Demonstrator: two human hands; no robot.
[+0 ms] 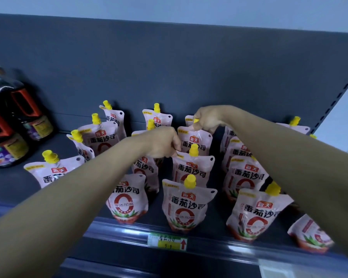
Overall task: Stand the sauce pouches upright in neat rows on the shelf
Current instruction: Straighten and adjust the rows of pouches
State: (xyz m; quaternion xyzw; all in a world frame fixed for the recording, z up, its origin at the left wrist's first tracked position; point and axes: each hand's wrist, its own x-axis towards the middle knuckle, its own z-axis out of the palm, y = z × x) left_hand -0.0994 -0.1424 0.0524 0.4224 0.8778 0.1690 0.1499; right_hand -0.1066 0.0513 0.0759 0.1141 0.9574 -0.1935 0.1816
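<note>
Grey shelf (216, 221) across mid-frame carried sauce pouches (184, 205) in loose rows. I recorded my left hand (163, 143) pinching the centre pouch (192, 171) by its top corner, and my right hand (206, 119) gripping the rear pouch (196, 140) at its spout, presumably to square both upright.

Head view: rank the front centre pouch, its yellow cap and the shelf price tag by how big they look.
1. front centre pouch, clearly largest
2. price tag
3. yellow cap, smallest
All three sit near the shelf's front edge, so nearness to the camera hardly skews the order.
</note>
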